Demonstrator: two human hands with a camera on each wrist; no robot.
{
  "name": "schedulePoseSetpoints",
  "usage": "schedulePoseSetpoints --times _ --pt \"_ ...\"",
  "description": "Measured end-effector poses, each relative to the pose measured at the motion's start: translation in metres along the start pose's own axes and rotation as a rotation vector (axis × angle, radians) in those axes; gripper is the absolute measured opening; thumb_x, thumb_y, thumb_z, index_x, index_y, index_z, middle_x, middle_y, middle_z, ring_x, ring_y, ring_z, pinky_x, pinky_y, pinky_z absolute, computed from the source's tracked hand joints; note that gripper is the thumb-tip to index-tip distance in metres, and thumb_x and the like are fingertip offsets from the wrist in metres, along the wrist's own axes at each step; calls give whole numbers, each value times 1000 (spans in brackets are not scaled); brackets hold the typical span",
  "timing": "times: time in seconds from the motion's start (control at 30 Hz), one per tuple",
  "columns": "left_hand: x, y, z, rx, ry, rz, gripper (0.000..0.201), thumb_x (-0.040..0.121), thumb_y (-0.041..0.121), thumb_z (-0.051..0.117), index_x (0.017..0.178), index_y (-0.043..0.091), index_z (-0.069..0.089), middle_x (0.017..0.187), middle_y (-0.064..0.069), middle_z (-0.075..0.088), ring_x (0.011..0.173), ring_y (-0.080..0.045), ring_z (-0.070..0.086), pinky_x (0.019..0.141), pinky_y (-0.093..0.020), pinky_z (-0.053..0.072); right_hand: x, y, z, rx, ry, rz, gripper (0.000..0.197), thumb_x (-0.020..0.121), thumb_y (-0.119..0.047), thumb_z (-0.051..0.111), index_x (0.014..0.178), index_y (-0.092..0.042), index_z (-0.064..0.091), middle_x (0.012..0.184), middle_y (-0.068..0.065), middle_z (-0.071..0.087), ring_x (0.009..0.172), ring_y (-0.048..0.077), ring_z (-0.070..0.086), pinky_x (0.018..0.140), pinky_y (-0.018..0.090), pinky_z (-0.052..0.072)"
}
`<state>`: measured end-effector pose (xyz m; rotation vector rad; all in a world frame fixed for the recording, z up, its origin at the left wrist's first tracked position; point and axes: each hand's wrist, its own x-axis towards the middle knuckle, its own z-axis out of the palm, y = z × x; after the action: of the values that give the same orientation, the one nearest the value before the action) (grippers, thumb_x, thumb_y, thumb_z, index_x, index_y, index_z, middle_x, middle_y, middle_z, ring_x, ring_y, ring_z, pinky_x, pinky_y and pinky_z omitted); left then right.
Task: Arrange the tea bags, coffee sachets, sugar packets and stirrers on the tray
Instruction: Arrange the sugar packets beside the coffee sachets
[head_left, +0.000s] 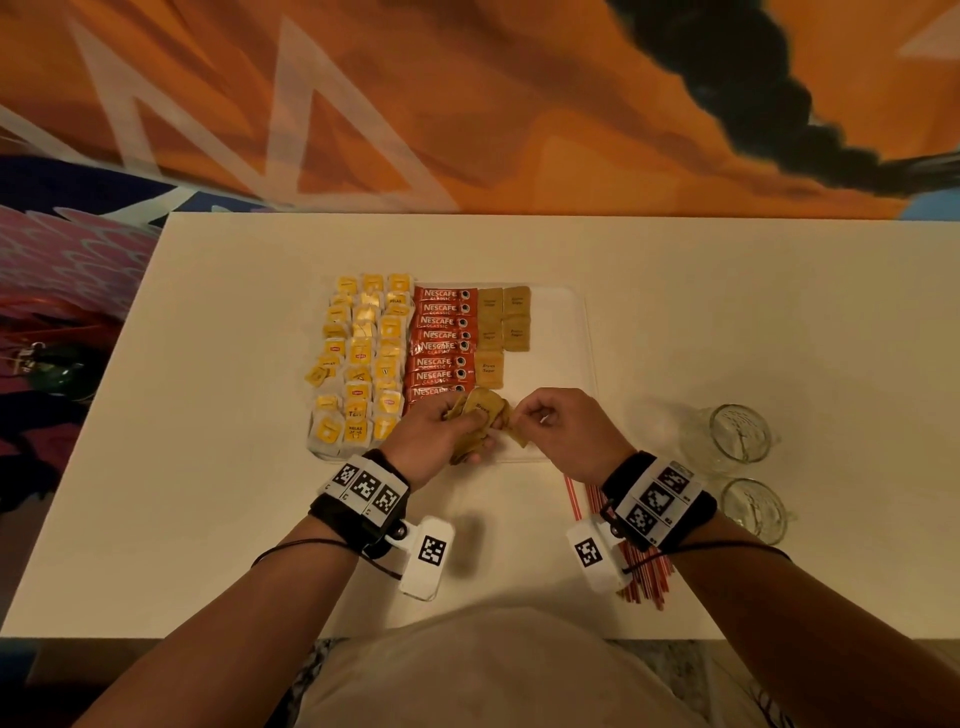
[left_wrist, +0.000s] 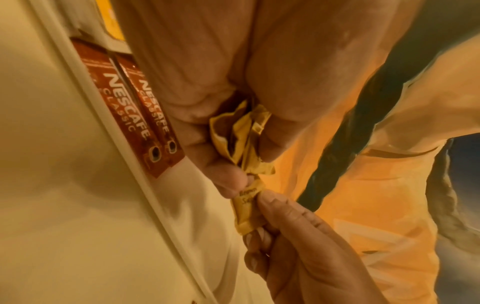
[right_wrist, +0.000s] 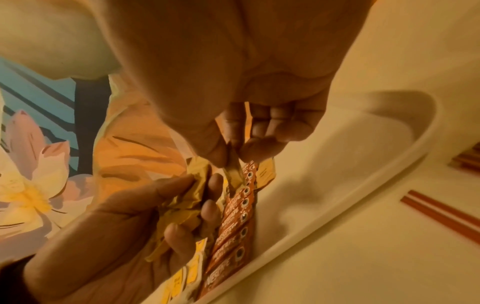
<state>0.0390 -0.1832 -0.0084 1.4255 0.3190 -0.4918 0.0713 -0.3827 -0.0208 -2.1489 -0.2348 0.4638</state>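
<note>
Left hand: the left hand (head_left: 441, 427) has its fingers curled around a crumpled bunch of brown sugar packets (head_left: 475, 423), held above the near edge of the tray (head_left: 582, 332).
Right hand: the right hand (head_left: 558, 423) sits just right of the left hand, thumb and forefinger pressed together on one single packet (left_wrist: 246, 209) at the edge of the bunch.
Single packet: it runs between the two hands; in the left wrist view its printed end lies against a left fingertip (left_wrist: 228, 176), while the right thumb (left_wrist: 275, 205) pinches it lower down.
Bunch: in the right wrist view the bunch (right_wrist: 187, 197) is wrinkled and folded inside the left palm, with the left fingers (right_wrist: 207, 209) wrapped over it.
Sugar already laid: brown placed packets (head_left: 504, 319) lie flat in two columns on the tray, beyond the right hand.
Coffee sachets: a column of red coffee sachets (head_left: 441, 338) lies on the tray beyond the left hand, its nearest end partly hidden by that hand.
Tea bags: yellow tea bags (head_left: 363, 358) lie in three columns beyond and to the left of the left hand, on the tray's left part.
Stirrers: red and white stirrers (head_left: 639, 566) lie on the table (head_left: 208, 493) off the tray, under and behind the right wrist.
Glasses: two clear glasses (head_left: 740, 434) stand on the table to the right of the right hand.
</note>
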Motion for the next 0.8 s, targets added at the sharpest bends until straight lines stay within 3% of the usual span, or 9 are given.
schedulePoseSetpoints --times 0.1,0.2,0.27,0.4,0.47,0.57,0.63,0.8 --pt "7 5 2 -14 37 -13 17 99 7 56 109 7 69 88 -10 73 73 -16 72 60 -30 55 12 4 -4 -18 59 50 5 92 -24 68 90 -21 72 82 -10 72 74 3 66 65 13 50" --pt "12 8 0 -61 79 -31 12 98 6 57 100 10 68 76 -4 69 67 -17 71 56 -28 54 30 9 -9 22 127 136 3 91 -20 70 89 -21 72 82 -6 73 74 10 70 70 28 59" --pt "15 6 -3 -63 101 -41 9 96 8 60 99 11 68 80 -7 69 71 -21 71 56 -30 55 41 12 -11 20 154 193 9 90 -19 69 84 -25 70 84 -7 73 77 16 71 75 35 60" --pt "16 2 -9 -77 113 -67 9 95 10 62 98 14 70 87 -10 70 78 -26 71 60 -31 55 59 17 -12 -54 165 243 14 91 -18 63 84 -22 75 90 -4 74 84 18 70 77 31 58" --pt "15 1 -10 -86 118 -77 8 95 10 62 98 12 70 89 -12 69 79 -27 70 60 -31 56 66 18 -12 -120 156 264 18 91 -20 61 81 -18 75 85 -3 73 79 16 66 69 26 52" --pt "13 -1 -13 -93 130 -85 9 95 8 62 98 11 70 93 -15 67 79 -28 69 56 -29 56 71 19 -11 -176 131 315 30 89 -22 61 63 -9 68 60 -1 62 59 18 56 51 24 42" --pt "12 -2 -15 -107 144 -94 10 95 8 61 100 11 69 93 -14 68 77 -26 70 56 -28 56 73 19 -9 -214 122 333 30 89 -24 62 66 -6 70 59 2 64 57 21 58 51 27 46" --pt "10 -4 -20 -153 153 -113 17 95 6 61 110 4 67 95 -16 70 76 -25 71 56 -30 54 77 15 -8 -259 110 337 27 90 -28 64 73 -10 75 71 6 72 69 25 68 64 38 59"
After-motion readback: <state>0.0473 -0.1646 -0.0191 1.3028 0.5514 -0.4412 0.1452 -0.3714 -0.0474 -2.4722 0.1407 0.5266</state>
